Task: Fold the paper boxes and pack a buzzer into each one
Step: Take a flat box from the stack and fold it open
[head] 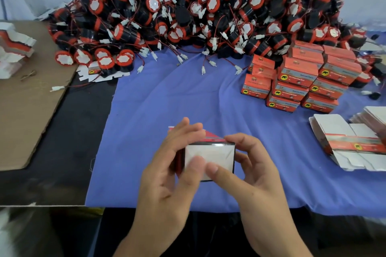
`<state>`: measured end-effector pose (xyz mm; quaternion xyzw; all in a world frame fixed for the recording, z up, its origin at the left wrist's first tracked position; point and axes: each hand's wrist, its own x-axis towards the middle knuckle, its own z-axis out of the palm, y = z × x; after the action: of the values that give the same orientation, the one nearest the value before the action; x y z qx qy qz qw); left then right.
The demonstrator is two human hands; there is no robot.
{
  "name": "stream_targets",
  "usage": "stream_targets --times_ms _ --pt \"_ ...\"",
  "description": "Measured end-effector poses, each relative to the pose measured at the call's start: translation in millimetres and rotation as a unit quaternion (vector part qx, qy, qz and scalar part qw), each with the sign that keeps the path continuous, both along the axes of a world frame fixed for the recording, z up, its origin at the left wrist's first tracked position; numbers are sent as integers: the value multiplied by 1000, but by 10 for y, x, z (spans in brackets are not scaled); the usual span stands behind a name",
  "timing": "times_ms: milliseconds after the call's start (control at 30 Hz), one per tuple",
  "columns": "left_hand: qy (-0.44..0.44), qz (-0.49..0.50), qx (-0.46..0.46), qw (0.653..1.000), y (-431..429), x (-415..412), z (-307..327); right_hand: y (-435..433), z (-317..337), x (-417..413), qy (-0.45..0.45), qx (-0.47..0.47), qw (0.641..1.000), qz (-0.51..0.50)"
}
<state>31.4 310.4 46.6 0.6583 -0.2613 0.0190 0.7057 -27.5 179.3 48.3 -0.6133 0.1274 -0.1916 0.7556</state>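
Several flat blanks [14,44] lie heaped at the far left on a sheet of brown cardboard [27,110], which covers the left part of the dark bench [52,152]. A blue cloth [167,100] covers the bench from there rightward. Across its far side rises a big pile of black-and-red buzzers [188,6], their thin red leads and white plugs trailing towards the near side. In the near middle, above the cloth, the left hand [165,173] grips the left end of a paper box [219,152], fingers curled over its far side and thumb pressed on the white flap facing the camera. The right hand [257,175] grips the right end in the same way, its thumb beside the other. The box thus lies between the two hands with its long axis running left to right, equally close to both, so closing the flap looks like thumb work with nothing in the way. Whether a buzzer is already inside cannot be told. Further right and farther off stand stacked finished boxes [298,81], well apart from the hands. More unfolded blanks [342,146] lie at the near right, within the right hand's easier reach.
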Motion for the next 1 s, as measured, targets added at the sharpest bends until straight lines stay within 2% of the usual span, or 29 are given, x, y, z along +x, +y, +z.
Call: stream_targets --times_ms 100,233,333,533,667,767,867,1000 --pt "-25 11 12 1000 -39 -10 -49 30 9 5 -13 23 1000 -11" --pt "24 29 -40 999 -35 0 -83 48 55 31 -18 9 1000 0" --pt "17 31 -39 999 -81 -29 -88 75 9 42 -10 8 999 -32" --pt "32 76 -50 995 -148 -101 -118 134 -50 46 -5 -60 996 -67" --pt "27 67 -55 996 -137 -88 -124 133 -11 39 -25 -62 995 -70" --pt "26 54 -53 997 -85 -35 -77 156 19 30 -37 6 998 -58" --pt "64 24 -71 995 -32 7 -29 163 8 21 8 96 993 -72" --pt "68 -12 -53 996 -24 33 -9 180 21 43 -20 212 977 15"
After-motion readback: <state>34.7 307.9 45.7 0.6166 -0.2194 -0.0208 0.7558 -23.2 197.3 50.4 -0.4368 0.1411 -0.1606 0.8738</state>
